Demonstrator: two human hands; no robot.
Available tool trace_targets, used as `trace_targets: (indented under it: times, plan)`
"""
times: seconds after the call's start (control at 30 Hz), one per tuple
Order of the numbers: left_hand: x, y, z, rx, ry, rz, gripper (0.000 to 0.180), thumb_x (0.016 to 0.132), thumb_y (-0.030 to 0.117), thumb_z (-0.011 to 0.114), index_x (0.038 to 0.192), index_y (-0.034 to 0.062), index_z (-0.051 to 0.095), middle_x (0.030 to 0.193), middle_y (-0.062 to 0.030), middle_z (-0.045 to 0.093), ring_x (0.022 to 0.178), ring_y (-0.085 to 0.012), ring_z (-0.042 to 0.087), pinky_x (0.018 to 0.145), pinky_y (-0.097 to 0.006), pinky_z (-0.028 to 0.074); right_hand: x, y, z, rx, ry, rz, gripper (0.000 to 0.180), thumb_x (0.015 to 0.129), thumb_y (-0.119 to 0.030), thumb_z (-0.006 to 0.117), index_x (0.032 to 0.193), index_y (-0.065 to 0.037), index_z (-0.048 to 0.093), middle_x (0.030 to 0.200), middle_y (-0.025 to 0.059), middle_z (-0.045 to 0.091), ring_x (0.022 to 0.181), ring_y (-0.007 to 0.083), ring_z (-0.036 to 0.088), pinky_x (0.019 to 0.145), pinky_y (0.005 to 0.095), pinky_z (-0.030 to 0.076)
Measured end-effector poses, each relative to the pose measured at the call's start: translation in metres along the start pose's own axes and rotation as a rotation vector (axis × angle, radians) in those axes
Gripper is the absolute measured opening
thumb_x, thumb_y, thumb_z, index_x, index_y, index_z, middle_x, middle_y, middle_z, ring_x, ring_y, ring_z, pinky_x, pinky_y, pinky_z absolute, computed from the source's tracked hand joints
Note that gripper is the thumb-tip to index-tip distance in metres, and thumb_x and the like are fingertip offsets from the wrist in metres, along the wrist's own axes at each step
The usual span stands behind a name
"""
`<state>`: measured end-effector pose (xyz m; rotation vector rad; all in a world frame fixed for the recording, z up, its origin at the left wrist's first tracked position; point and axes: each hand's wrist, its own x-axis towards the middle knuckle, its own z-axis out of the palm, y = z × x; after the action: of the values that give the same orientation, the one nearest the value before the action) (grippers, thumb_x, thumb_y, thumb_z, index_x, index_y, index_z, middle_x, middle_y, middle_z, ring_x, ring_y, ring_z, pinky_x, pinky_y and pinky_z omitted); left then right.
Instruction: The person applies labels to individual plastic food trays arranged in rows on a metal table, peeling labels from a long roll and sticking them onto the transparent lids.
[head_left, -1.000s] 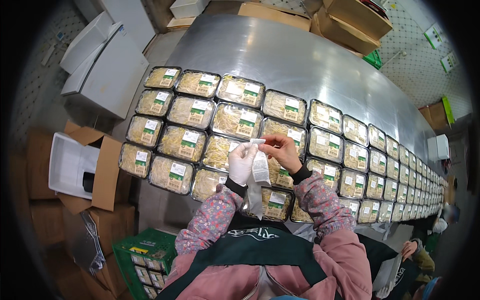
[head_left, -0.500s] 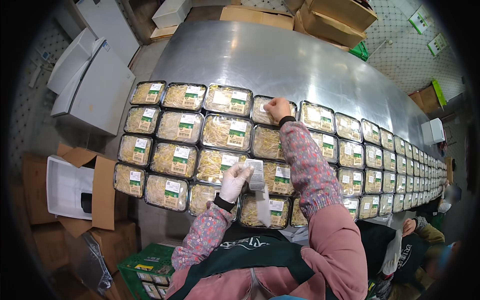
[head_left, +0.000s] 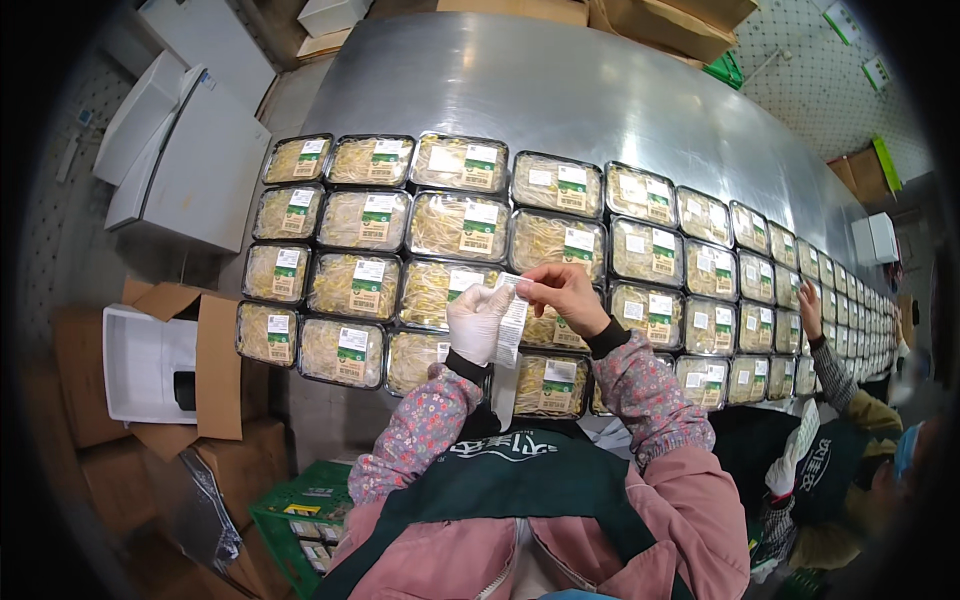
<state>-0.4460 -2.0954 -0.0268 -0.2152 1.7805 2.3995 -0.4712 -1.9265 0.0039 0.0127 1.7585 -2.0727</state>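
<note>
My left hand [head_left: 476, 322], in a white glove, is closed on a strip of white printed stickers [head_left: 510, 335], whose tail hangs down toward my apron. My bare right hand [head_left: 568, 298] pinches the top edge of that strip with thumb and finger; whether a sticker has come loose there I cannot tell. Both hands are above black plastic trays of bean sprouts under clear film. In the far row, one sprout tray [head_left: 557, 184] carries a small white sticker beside its green and brown label. My hands partly cover the trays beneath them.
Rows of sprout trays run along the steel table [head_left: 560, 85] to the far right. A co-worker's hand [head_left: 810, 308] reaches over trays; their gloved hand holds another sticker strip [head_left: 804, 432]. Left are a cardboard box [head_left: 220, 365] and white bin; below stands a green crate [head_left: 300, 505].
My right hand has drawn back from the far-row tray to the strip at my left hand. A small white sticker shows on that tray. The co-worker's hand now reaches over the trays.
</note>
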Motion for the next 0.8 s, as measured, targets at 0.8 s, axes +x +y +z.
trace_targets:
  times: [0.8]
  plan:
    - [-0.028, -0.011, -0.030, 0.055, -0.228, -0.213, 0.022, 0.087, 0.020, 0.062, 0.094, -0.0008, 0.061, 0.081, -0.0025, 0.063, 0.068, -0.0075, 0.057, 0.061, -0.021, 0.048, 0.063, 0.015, -0.054, -1.284, 0.567, -0.095, 0.028, 0.071, -0.033, 0.068, 0.081, -0.006, 0.063, 0.073, 0.0163, 0.064, 0.072, 0.0340, 0.062, 0.065, 0.0422, 0.049]
